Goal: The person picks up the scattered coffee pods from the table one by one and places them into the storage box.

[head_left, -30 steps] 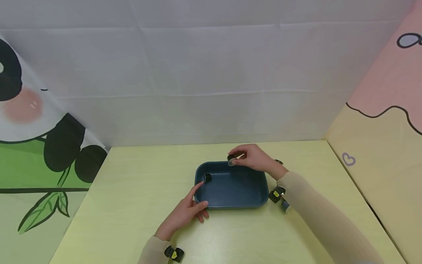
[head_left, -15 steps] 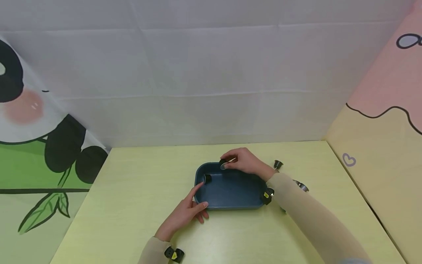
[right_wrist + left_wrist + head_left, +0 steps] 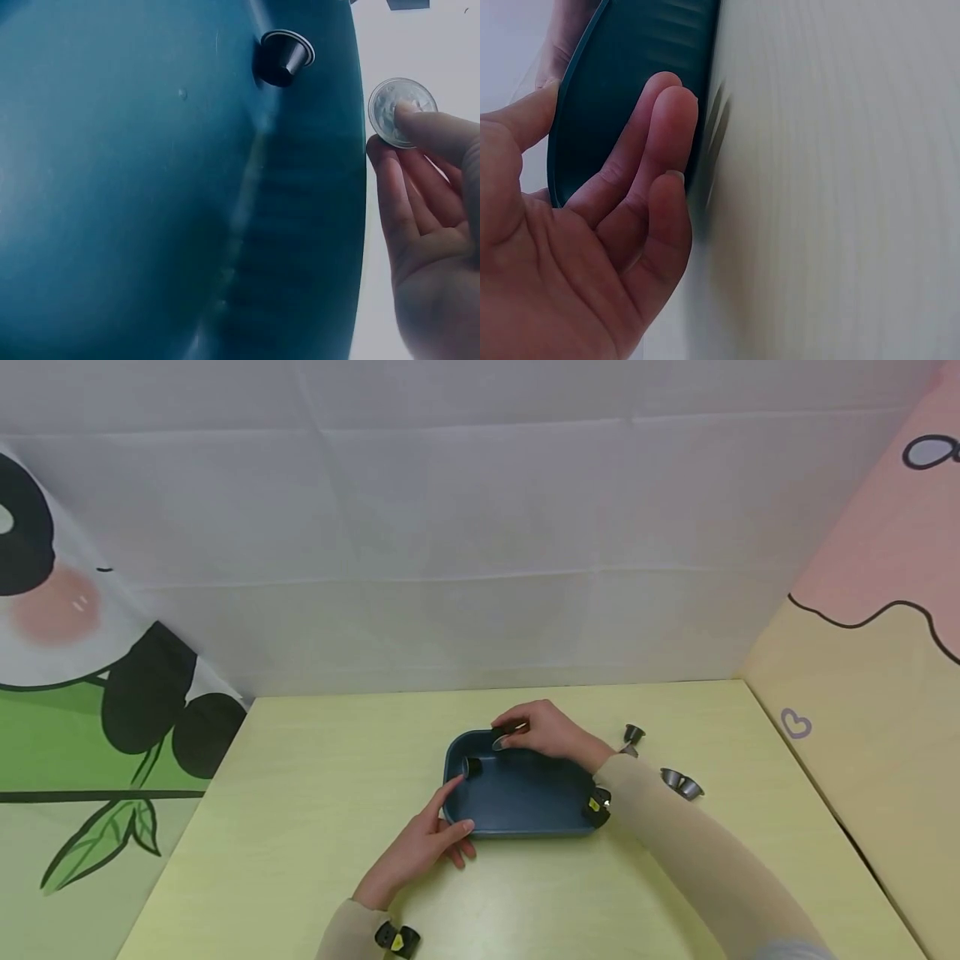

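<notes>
While a panda-print panel (image 3: 82, 693) stands well off to the left of the left hand (image 3: 423, 843), a beige sleeve (image 3: 352, 931) comes up behind that hand, black device (image 3: 397, 941) at the wrist. Left hand: fairly loose, at the near left corner of a blue tray (image 3: 528, 802). One finger touches the rim; others bend softly by the outer wall. Just past those fingertips, inside the tray, a dark pod (image 3: 472, 767) lies on its side by the left wall, pale rim showing. The tray itself sits between both hands, on a pale yellow desk (image 3: 345, 760).

Next, near the far rim, a second pod (image 3: 385, 112), silvery lid showing, pinched between thumb and fingers of the right hand (image 3: 551, 731). Grip narrow, pod off the desk. Another black device (image 3: 597, 807) at that wrist, over the tray's right end. Right of the right hand, by the forearm, small metallic cups: one pair (image 3: 633, 735) just past the wrist, another pair (image 3: 682, 783) farther right. Last, well right of both hands, a pink-and-cream panel (image 3: 870, 693) with a purple heart.
</notes>
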### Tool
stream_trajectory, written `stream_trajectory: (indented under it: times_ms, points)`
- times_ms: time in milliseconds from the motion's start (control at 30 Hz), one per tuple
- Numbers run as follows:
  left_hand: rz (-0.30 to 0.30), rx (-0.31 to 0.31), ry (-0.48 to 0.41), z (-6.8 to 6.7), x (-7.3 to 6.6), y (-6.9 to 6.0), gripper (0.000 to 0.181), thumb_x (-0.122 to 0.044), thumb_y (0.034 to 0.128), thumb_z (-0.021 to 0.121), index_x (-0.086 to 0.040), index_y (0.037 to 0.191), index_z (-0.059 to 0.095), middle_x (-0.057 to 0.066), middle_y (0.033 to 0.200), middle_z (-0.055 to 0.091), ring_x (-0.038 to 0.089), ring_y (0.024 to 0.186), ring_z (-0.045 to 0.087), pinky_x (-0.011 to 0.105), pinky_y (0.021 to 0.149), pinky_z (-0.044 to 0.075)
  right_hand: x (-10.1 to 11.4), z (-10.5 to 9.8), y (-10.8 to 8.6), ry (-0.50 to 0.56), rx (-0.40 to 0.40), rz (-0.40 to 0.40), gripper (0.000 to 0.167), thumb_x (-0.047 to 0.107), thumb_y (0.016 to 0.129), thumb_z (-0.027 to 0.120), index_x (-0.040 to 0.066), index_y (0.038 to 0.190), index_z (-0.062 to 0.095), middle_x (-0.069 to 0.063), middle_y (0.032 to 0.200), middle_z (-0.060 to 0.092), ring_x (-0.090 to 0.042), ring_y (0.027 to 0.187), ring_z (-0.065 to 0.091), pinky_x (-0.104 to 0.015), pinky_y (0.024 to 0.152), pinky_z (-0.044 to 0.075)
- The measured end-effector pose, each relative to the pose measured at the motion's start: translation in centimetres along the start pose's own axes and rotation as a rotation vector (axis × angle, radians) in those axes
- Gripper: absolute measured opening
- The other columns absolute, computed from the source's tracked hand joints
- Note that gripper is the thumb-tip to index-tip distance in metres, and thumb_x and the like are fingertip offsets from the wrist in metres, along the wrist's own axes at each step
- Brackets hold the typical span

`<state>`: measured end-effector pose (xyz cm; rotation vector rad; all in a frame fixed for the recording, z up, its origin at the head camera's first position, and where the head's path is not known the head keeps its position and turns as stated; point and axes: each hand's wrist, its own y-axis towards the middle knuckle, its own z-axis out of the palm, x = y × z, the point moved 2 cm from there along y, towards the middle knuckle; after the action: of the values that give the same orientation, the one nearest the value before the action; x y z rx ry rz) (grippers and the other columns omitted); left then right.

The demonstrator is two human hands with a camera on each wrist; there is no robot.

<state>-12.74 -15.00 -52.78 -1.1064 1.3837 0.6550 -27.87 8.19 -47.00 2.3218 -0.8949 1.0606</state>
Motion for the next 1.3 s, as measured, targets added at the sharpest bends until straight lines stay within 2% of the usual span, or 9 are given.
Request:
stream_trajectory:
  times_ms: [400, 633, 867, 1067, 1300]
  points:
    - [-0.003, -0.001, -0.001, 0.1, -0.4, -0.3, 0.073, -0.03, 0.1018, 0.059, -0.029, 0.16, 0.015, 0.019, 0.086, 0.072, 0.039, 0.071, 0.069, 0.038, 0.073, 0.057, -0.5, 0.8, 0.6, 0.0, -0.004, -0.04, 0.031, 0.008, 0.091, 0.073, 0.005, 0.122, 0.071, -0.007, 0.117, 0.07, -0.018, 0.104, 0.068, -0.028, 0.087, 0.054]
    - [-0.003, -0.003, -0.002, 0.1, -0.5, -0.5, 0.072, -0.028, 0.1025, 0.059, -0.027, 0.16, 0.015, 0.019, 0.086, 0.072, 0.039, 0.071, 0.069, 0.039, 0.072, 0.057, -0.6, 1.7, 0.6, 0.029, 0.031, -0.01, 0.033, 0.007, 0.089, 0.075, 0.008, 0.122, 0.071, -0.007, 0.119, 0.07, -0.013, 0.098, 0.07, -0.025, 0.081, 0.055]
    - [0.0, 0.001, -0.004, 0.1, -0.7, -0.5, 0.074, -0.03, 0.1014, 0.06, -0.027, 0.16, 0.015, 0.019, 0.086, 0.072, 0.04, 0.072, 0.069, 0.04, 0.072, 0.057, -0.5, 2.6, 0.5, 0.021, 0.139, 0.012, 0.033, 0.008, 0.089, 0.076, 0.007, 0.121, 0.072, -0.008, 0.117, 0.071, -0.014, 0.097, 0.071, -0.024, 0.078, 0.056]
    - [0.002, 0.001, -0.005, 0.1, -0.6, -0.5, 0.074, -0.03, 0.1011, 0.061, -0.026, 0.16, 0.016, 0.019, 0.086, 0.072, 0.039, 0.071, 0.069, 0.04, 0.072, 0.057, -0.8, 3.5, 0.3, -0.086, 0.249, 0.026, 0.031, 0.012, 0.091, 0.075, 0.008, 0.121, 0.071, -0.003, 0.113, 0.072, -0.012, 0.098, 0.069, -0.024, 0.08, 0.054]
    - [0.004, -0.004, -0.001, 0.1, -0.5, -0.4, 0.074, -0.029, 0.1009, 0.061, -0.024, 0.16, 0.017, 0.019, 0.086, 0.072, 0.039, 0.071, 0.069, 0.038, 0.072, 0.057, -1.2, 4.0, 0.3, -0.127, 0.276, 0.056, 0.031, 0.011, 0.09, 0.075, 0.009, 0.121, 0.071, -0.001, 0.109, 0.072, -0.01, 0.097, 0.069, -0.024, 0.079, 0.054]
